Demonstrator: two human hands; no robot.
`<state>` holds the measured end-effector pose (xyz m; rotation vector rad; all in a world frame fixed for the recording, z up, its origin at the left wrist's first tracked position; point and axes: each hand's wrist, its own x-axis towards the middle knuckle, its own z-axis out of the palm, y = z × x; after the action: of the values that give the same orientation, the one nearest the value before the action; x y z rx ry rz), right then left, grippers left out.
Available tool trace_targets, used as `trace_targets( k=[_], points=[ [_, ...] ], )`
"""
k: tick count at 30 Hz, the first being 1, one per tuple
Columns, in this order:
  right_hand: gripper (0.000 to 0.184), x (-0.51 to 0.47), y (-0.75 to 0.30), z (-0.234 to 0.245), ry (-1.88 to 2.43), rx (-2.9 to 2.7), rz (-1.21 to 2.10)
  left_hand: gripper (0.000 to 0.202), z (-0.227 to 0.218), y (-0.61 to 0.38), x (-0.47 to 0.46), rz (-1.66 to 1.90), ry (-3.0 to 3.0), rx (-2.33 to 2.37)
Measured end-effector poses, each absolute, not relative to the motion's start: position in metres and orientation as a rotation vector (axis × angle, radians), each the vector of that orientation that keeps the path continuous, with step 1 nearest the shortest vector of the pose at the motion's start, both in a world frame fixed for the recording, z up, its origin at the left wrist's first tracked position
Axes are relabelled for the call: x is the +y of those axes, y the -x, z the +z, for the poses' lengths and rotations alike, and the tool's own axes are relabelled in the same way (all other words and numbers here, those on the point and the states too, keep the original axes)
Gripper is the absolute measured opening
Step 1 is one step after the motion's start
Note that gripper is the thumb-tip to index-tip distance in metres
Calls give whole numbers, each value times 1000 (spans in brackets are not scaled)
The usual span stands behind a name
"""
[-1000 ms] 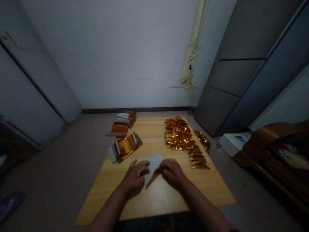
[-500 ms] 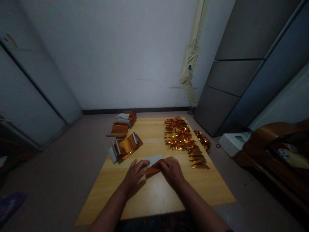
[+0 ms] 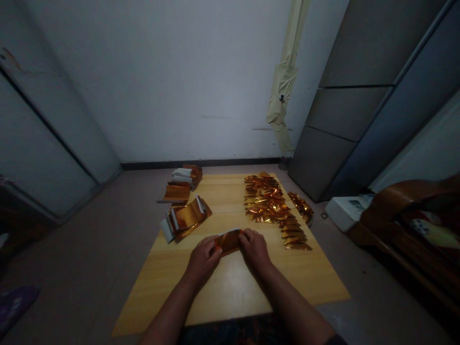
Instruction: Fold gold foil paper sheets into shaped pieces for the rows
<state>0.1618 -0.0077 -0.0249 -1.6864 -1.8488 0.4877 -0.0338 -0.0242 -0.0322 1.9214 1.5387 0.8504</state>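
Note:
Between my two hands is a sheet of gold foil paper [image 3: 229,242], folded over so that its shiny copper-gold face shows, with a thin pale strip along the far edge. My left hand [image 3: 204,256] pinches its left end, thumb toward me. At the right end, my right hand [image 3: 254,247] is closed on the paper, the fingers bent over it. The paper is close above the wooden table [image 3: 230,292] or resting on it; I cannot tell which.
Curved gold sheets [image 3: 187,218] lie at the left, with another stack [image 3: 187,176] behind. Rows of folded gold foil pieces [image 3: 266,199] cover the right side. More foil pieces [image 3: 301,207] sit beyond the right edge. A fridge [image 3: 330,129] and white box [image 3: 347,212] stand right.
The paper's near edge has been folded over away from me, so gold now covers most of the pale side. My left hand has closed more on its end.

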Motion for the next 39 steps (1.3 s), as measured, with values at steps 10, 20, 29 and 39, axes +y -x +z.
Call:
trace_targets(
  k=[10,20,29,39],
  points=[
    [22,4,-144,-25,1863,-2202,73,32,-50,28,-21,1070,-1667,1708],
    [21,8,-142,-22,1912,-2244,95,48,-65,32,-21,1101,-1950,1747],
    [25,16,-142,-20,1927,-2271,126,39,-70,30,-22,1046,-2172,1698],
    [30,18,-141,-17,1938,-2286,147,29,-76,31,-19,947,-2305,1803]
  ],
)
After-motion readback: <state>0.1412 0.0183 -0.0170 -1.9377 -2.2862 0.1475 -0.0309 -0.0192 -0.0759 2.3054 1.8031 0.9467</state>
